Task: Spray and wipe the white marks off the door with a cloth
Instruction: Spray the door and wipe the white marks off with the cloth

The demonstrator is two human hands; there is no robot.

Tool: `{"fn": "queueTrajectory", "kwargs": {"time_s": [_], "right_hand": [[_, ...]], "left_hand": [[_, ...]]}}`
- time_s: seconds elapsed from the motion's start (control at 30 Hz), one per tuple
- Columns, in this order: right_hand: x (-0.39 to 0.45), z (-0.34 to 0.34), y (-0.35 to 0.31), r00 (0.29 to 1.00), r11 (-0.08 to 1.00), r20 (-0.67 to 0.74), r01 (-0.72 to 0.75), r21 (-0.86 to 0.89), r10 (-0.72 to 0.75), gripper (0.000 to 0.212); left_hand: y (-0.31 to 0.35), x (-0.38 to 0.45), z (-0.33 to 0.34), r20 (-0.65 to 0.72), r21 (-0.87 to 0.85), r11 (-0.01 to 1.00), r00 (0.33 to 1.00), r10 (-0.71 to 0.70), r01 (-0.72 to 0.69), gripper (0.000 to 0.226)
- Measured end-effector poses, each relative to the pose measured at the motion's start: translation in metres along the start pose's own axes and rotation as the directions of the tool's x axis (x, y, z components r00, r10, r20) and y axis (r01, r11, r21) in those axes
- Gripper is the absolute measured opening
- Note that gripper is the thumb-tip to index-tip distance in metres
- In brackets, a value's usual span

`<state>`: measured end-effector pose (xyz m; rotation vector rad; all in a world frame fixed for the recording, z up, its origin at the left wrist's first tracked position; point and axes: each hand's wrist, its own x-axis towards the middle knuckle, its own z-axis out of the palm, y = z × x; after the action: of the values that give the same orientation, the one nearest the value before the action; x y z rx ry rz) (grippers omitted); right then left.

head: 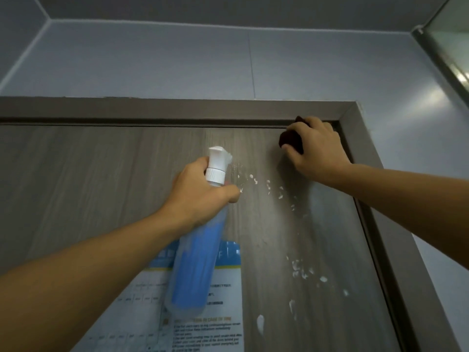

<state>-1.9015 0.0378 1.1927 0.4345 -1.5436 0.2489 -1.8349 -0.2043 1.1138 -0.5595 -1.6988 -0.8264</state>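
Head view: the left hand [200,189] grips the neck of a spray bottle [195,262], fingers curled round it, nozzle aimed at the door [101,186]. The right hand [314,148] presses a dark cloth [290,139] to the door's top right corner, fingers curled over it. White marks [266,185] run between the hands and lower right. Risk: spray may wet the posted notice [208,323] below, and wiping may smear the marks rather than lift them.

Both arms raised; left grip [200,189] curled, right grip [317,146] pressing
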Motion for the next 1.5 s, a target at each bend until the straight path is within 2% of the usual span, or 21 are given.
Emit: {"fn": "queueTrajectory", "kwargs": {"time_s": [0.13,0.2,0.27,0.37,0.57,0.7,0.8,0.97,1.07,1.13,1.2,1.27,1.33,1.43,1.5], "right_hand": [[-0.004,0.012,0.003,0.997,0.996,0.067,-0.037,0.084,0.031,0.042],[-0.005,0.020,-0.001,0.996,0.993,0.079,-0.048,0.108,0.040,0.041],[-0.004,0.028,-0.008,0.996,0.987,0.061,-0.071,0.142,0.063,0.044],[0.001,0.041,-0.019,0.996,0.979,0.017,-0.085,0.184,0.083,0.046],[0.011,0.053,-0.038,0.998,0.991,0.066,-0.027,0.133,0.018,0.045],[0.009,0.053,-0.050,0.993,0.997,0.108,0.051,0.053,-0.057,0.042],[0.002,0.049,-0.054,0.963,0.981,0.188,0.185,0.054,-0.192,0.043],[-0.026,0.047,-0.057,0.832,0.869,0.279,0.495,0.014,-0.479,0.046],[-0.033,0.043,-0.055,0.750,0.791,0.333,0.611,-0.021,-0.571,0.042],[-0.026,0.041,-0.054,0.733,0.768,0.340,0.639,-0.045,-0.589,0.042],[-0.009,0.042,-0.054,0.789,0.814,0.299,0.578,-0.065,-0.537,0.041],[0.013,0.049,-0.053,0.880,0.896,0.223,0.441,-0.055,-0.420,0.039],[0.031,0.059,-0.056,0.941,0.950,0.144,0.312,-0.030,-0.305,0.037],[0.031,0.070,-0.065,0.973,0.976,0.089,0.217,-0.018,-0.214,0.036],[0.013,0.070,-0.069,0.965,0.970,0.104,0.244,0.002,-0.243,0.038]], "left_hand": [[-0.007,-0.002,-0.016,-0.034,-0.043,0.996,0.996,-0.085,0.083,0.044],[-0.015,-0.003,-0.025,-0.039,-0.046,0.993,0.993,-0.113,0.111,0.040],[-0.025,-0.004,-0.034,-0.036,-0.041,0.992,0.992,-0.123,0.122,0.037],[-0.035,-0.007,-0.043,-0.013,-0.024,0.992,0.992,-0.128,0.127,0.045],[-0.045,0.006,-0.049,0.036,-0.070,0.989,0.991,-0.125,0.127,0.049],[-0.047,0.019,-0.054,0.045,-0.138,0.979,0.988,-0.147,0.151,0.052],[-0.054,0.023,-0.057,0.046,-0.196,0.963,0.983,-0.178,0.184,0.059],[-0.064,0.025,-0.059,0.068,-0.312,0.915,0.967,-0.246,0.255,0.069],[-0.068,0.025,-0.058,0.086,-0.352,0.899,0.965,-0.246,0.261,0.065],[-0.070,0.026,-0.059,0.091,-0.357,0.898,0.967,-0.239,0.256,0.062],[-0.072,0.027,-0.059,0.094,-0.356,0.902,0.970,-0.226,0.244,0.066],[-0.071,0.026,-0.059,0.097,-0.355,0.905,0.972,-0.214,0.235,0.073],[-0.071,0.025,-0.059,0.101,-0.359,0.905,0.974,-0.204,0.227,0.079],[-0.073,0.025,-0.061,0.106,-0.364,0.902,0.973,-0.207,0.231,0.078],[-0.075,0.026,-0.063,0.119,-0.367,0.896,0.968,-0.221,0.250,0.071]]}}
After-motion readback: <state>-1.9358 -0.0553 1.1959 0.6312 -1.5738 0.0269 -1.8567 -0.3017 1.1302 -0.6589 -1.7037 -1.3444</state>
